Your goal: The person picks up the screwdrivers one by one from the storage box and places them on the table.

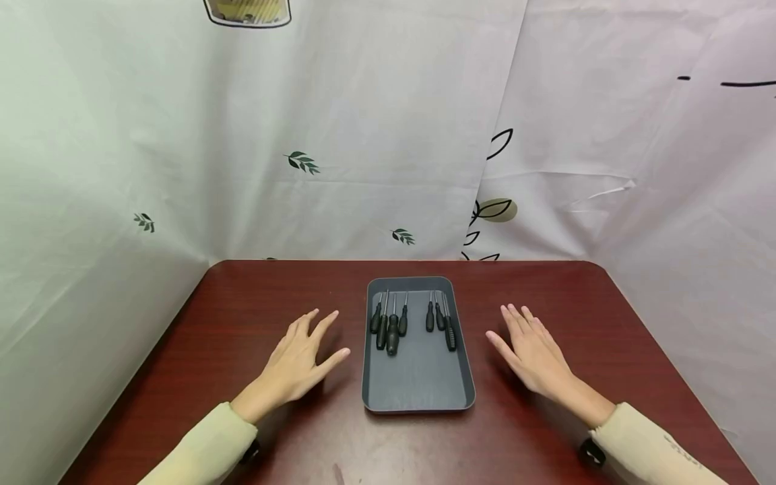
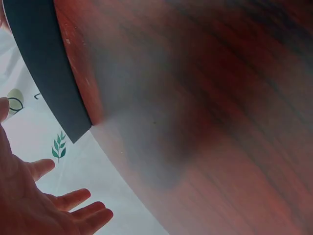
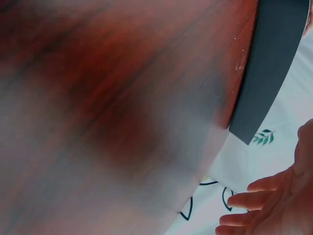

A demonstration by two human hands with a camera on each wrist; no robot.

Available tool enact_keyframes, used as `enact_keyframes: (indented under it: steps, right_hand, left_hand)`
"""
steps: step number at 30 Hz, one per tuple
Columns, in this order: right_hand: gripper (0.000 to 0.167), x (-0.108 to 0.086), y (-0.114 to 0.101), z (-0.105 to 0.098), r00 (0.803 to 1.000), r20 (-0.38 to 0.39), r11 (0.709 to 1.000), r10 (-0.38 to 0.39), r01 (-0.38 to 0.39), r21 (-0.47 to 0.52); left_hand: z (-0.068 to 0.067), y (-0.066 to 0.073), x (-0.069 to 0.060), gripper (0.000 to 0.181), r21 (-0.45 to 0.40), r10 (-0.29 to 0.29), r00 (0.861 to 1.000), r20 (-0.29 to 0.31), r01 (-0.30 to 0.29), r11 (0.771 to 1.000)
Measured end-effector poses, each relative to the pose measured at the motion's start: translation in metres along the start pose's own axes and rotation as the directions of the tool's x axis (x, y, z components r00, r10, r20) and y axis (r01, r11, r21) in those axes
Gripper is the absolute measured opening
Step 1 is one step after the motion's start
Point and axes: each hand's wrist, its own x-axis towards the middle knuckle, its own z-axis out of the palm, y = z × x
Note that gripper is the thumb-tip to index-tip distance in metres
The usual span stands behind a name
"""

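A grey rectangular tray [image 1: 418, 394] lies on the table between the two hands. Inside it, several dark-handled screwdrivers [image 1: 393, 335] stand grouped on the left, shafts toward the far end. A second group of 3 screwdrivers [image 1: 449, 333] lies along the tray's right side. My left hand [image 1: 295, 360] hovers left of the tray with fingers spread, holding nothing. To the right of the tray, my right hand [image 1: 533, 353] is extended with straight fingers and holds nothing. Both wrist views show the tray's outer wall [image 2: 46, 68] beside the hand; its contents are hidden there.
The reddish-brown wooden table [image 1: 254, 289] has rounded far corners. White cloth [image 1: 364, 101] with leaf prints hangs behind it and along both sides. Pale sleeves [image 1: 203, 444] cover the forearms, with a dark band partly visible at each wrist.
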Motion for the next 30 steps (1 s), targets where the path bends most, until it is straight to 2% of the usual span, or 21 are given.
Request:
enact_keyframes:
  steps: [7, 15, 19, 25, 30]
  right_hand:
    - [0.070, 0.007, -0.006, -0.003, 0.999, -0.044, 1.000, -0.018, 0.019, 0.021]
    - [0.070, 0.014, -0.015, -0.001, 0.999, -0.028, 0.998, -0.022, 0.024, 0.052]
    - [0.069, 0.016, -0.018, 0.000, 1.000, -0.015, 0.998, -0.024, 0.025, 0.066]
    - [0.066, 0.022, -0.022, 0.001, 0.999, -0.010, 0.995, -0.031, 0.032, 0.093]
    - [0.063, 0.026, -0.025, 0.000, 0.999, -0.033, 0.991, -0.041, 0.045, 0.129]
  left_hand:
    - [-0.001, 0.005, 0.003, 0.078, -0.009, 0.008, 1.000, 0.016, -0.008, 1.000]
    - [-0.001, 0.011, 0.005, 0.078, -0.043, 0.018, 0.999, 0.030, -0.017, 0.999]
    - [0.001, 0.012, 0.004, 0.077, -0.106, 0.016, 0.998, 0.054, -0.010, 0.994]
    - [0.003, 0.016, 0.008, 0.072, -0.221, 0.014, 0.996, 0.092, 0.006, 0.975]
    - [0.005, 0.019, 0.014, 0.071, -0.330, 0.006, 0.991, 0.136, 0.039, 0.943]
